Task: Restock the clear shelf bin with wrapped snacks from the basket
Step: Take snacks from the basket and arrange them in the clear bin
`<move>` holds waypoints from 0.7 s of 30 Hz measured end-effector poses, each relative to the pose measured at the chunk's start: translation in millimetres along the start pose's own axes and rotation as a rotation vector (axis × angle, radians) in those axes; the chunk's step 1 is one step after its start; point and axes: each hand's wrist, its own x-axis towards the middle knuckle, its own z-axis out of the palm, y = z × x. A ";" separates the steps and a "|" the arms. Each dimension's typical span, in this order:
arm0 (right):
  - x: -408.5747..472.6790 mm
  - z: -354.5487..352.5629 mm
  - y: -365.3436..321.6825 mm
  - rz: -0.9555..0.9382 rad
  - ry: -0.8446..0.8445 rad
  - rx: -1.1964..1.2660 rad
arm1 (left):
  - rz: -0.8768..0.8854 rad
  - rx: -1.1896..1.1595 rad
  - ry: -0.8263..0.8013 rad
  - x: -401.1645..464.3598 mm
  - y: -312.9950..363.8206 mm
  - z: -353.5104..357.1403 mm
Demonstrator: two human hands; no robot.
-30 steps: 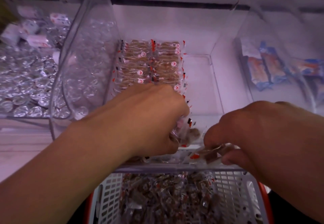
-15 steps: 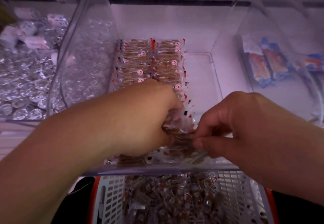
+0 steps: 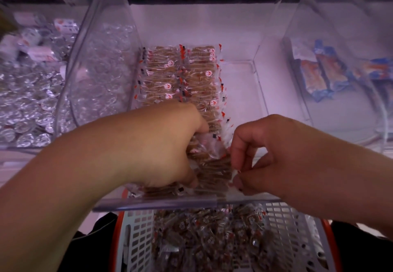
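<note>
A: Head view. Left hand (image 3: 161, 146) reaching over the front lip of the clear shelf bin (image 3: 258, 84), knuckles up, fingers curled down around wrapped snacks (image 3: 214, 165) at the near end of the rows.

B: And the right hand (image 3: 274, 154)?

A: Wrist bent, fingertips (image 3: 237, 161) and thumb pinching the right edge of that same bundle. Both forearms angled in from the lower corners.

B: Where in the bin?

A: Two neat rows (image 3: 182, 76) filling the left half, bare floor to the right. Basket (image 3: 140, 242) just below the bin's front edge, heaped with more wrapped pieces.

B: Neighbours?

A: Foil-wrapped items (image 3: 27, 101) on the left, blue packets (image 3: 325, 73) on the right.
</note>
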 end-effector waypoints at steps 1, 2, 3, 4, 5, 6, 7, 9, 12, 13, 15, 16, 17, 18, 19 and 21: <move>1.1 1.7 3.5 -0.012 0.044 -0.027 | -0.011 -0.002 -0.007 0.0 0.4 -0.5; 1.0 3.6 6.3 -0.027 0.115 -0.091 | -0.018 0.002 -0.011 0.0 1.0 -0.8; 0.8 5.9 8.2 -0.054 0.193 -0.156 | -0.021 0.011 -0.014 -0.1 1.6 -1.0; 0.3 8.0 7.6 -0.075 0.251 -0.194 | -0.023 0.020 -0.014 -0.5 2.1 -1.0; -0.4 9.4 6.5 -0.091 0.284 -0.197 | -0.025 0.025 -0.013 -0.5 2.3 -0.8; -1.3 10.2 4.7 -0.091 0.296 -0.186 | -0.026 0.026 -0.010 -0.7 2.3 -0.5; -1.4 10.6 3.5 -0.084 0.292 -0.183 | -0.025 0.025 -0.004 -0.9 2.4 -0.3; 0.0 10.2 3.3 -0.068 0.257 -0.181 | -0.021 0.019 0.001 -1.5 2.8 -0.2; 2.4 9.5 2.8 -0.054 0.190 -0.115 | -0.012 0.032 0.008 -2.0 1.9 -0.3; 4.2 9.0 2.7 -0.044 0.154 -0.093 | -0.003 0.042 0.015 -1.6 1.2 -0.3; 7.7 6.8 3.6 -0.025 0.083 -0.047 | 0.018 0.054 0.024 -0.7 0.5 -0.1; 9.2 5.9 5.1 -0.020 0.057 -0.020 | 0.023 0.053 0.027 -0.7 0.1 0.3; 10.0 4.9 5.8 -0.019 0.041 -0.001 | 0.028 0.049 0.028 -0.6 -0.7 1.3; 10.0 4.5 7.1 -0.026 0.040 0.017 | 0.030 0.038 0.020 -1.1 -0.9 1.5; 8.9 4.5 8.4 -0.036 0.057 0.028 | 0.027 0.005 0.012 -1.6 -0.3 0.7; 5.0 1.4 10.1 -0.110 0.181 -0.026 | 0.017 -0.122 0.015 -2.3 -0.8 -3.8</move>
